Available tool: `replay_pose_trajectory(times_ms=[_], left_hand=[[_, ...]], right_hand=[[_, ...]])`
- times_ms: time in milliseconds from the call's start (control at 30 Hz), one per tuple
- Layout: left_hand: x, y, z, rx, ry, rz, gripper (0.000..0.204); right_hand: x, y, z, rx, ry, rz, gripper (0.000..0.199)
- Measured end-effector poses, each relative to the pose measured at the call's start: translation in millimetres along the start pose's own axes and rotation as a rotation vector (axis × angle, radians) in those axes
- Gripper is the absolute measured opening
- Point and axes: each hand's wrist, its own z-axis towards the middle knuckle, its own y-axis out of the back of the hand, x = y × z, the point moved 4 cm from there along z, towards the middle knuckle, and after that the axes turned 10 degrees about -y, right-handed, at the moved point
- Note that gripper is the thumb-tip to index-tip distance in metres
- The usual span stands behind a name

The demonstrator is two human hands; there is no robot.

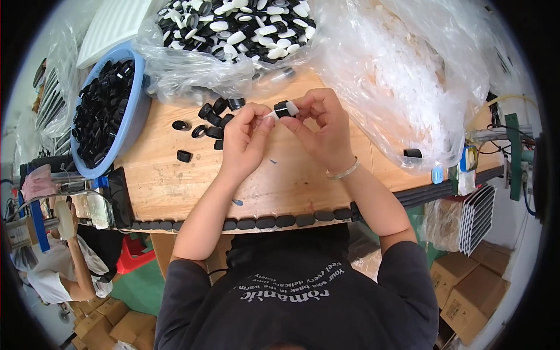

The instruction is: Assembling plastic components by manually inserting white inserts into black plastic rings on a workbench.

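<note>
Above the wooden table, the fingers of my right hand (pixel 322 125) are closed on a black-and-white flip-top cap (pixel 282 109). Its white lid (pixel 292 108) sticks out toward my right fingertips. My left hand (pixel 245 137) is held close beside it, thumb and forefinger pinched on a small whitish piece (pixel 272 116) that touches or nearly touches the black part. What that piece is, I cannot make out. Several loose black caps (pixel 213 118) lie on the table beyond and to the left of my left hand; one black cap (pixel 184 156) lies nearer.
A blue tub (pixel 139 93) full of black caps stands at the left. Plastic bags hold a pile of black and white pieces (pixel 236 38) at the back and translucent white pieces (pixel 408 76) at the right. Black padding (pixel 265 222) lines the table's front edge. Another person (pixel 64 262) sits far left.
</note>
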Motion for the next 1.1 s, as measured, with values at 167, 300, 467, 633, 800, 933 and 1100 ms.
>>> replay_pose_trajectory(times_ms=[167, 300, 467, 633, 800, 933, 1100], left_hand=[[-1, 2, -1, 0.017, -0.020, 0.001, 0.003], [-1, 1, -2, 0.009, -0.029, -0.004, 0.005], [-6, -1, 1, -0.012, -0.157, 0.084, 0.008], [-9, 3, 2, 0.021, -0.279, 0.270, 0.005], [-5, -3, -1, -0.047, -0.067, -0.039, 0.005], [1, -2, -5, -0.060, 0.065, -0.131, 0.005], [1, 5, -1, 0.048, -0.128, 0.207, 0.007]], right_hand=[[6, 0, -3, -0.002, 0.044, -0.115, 0.031], [7, 1, -2, 0.021, 0.045, -0.150, 0.021], [12, 0, -1, 0.048, 0.140, -0.157, 0.018], [13, -2, -3, 0.034, 0.156, -0.128, 0.018], [-6, -1, -2, 0.035, -0.270, 0.365, 0.015], [-9, -1, -1, 0.054, -0.324, 0.348, 0.016], [-3, -4, -2, 0.074, -0.147, 0.089, 0.012]])
